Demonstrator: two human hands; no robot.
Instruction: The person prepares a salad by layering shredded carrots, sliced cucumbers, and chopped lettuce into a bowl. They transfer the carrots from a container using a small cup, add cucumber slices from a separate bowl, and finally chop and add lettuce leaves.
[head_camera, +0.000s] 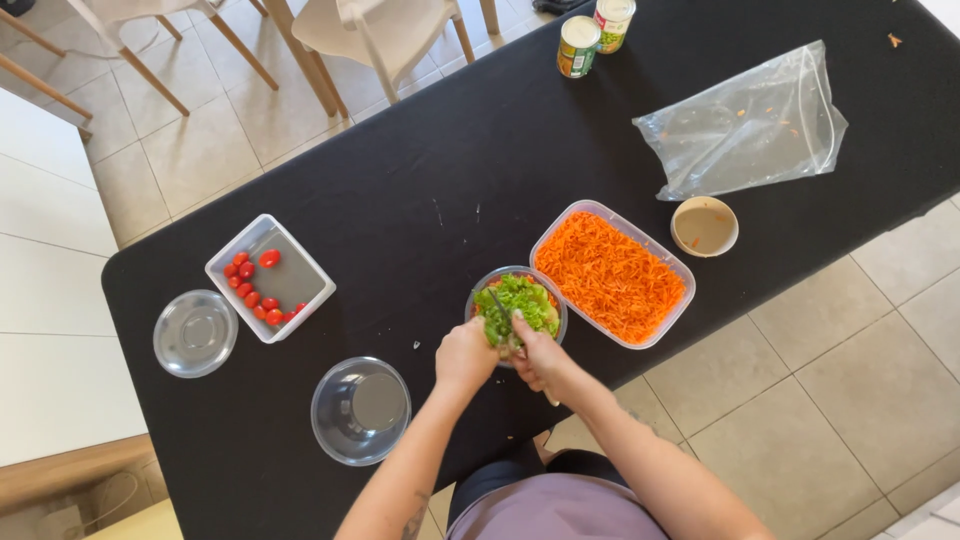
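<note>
Hands (500, 355) at lettuce bowl (517, 300), grated carrot tray (612, 272) beside

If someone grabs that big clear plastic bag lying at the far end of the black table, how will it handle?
The clear plastic bag lies crumpled and flat, so it probably hangs floppy when lifted. It looks almost empty, with only a few orange shreds inside, so it is likely very light. Pushed, it would likely slide or bunch on the black table rather than roll.
</note>
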